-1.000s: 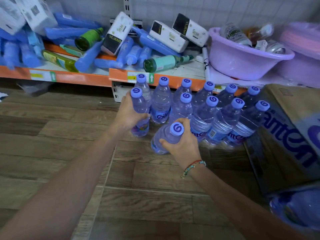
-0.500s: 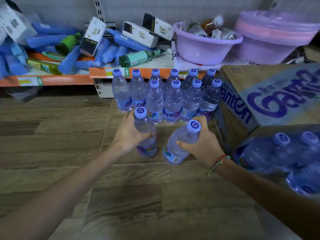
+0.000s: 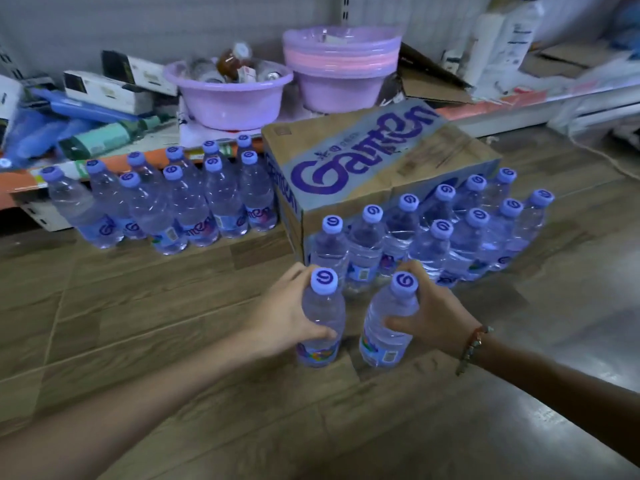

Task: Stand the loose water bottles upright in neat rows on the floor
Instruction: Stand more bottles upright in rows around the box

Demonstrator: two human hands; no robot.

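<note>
Nearest the camera, both forearms reach in from the bottom edge of the view. The left hand has its fingers curled round the body of one water bottle; the right hand, with a beaded bracelet at the wrist, grips a second bottle the same way. Both bottles are upright, side by side and just apart, over the wood-plank floor; whether their bases touch the planks cannot be told. The fingers on the far side of each bottle are hidden.

Just beyond them stands a block of upright bottles in two slanting rows along the near side of a cardboard carton. Eleven purple caps can be counted there; the lower parts of the back row are hidden by the front row. Open floor lies to the left of the held bottles and along the whole near edge, and glossier floor to the right.

Further left, a second group of bottles stands against the low orange shelf edge, ten caps in two rows, blurred.

On the shelf behind sit a purple basin filled with indistinct containers, a stack of purple and pink basins, and black-and-white boxes lying among blue packets too smeared to count.
</note>
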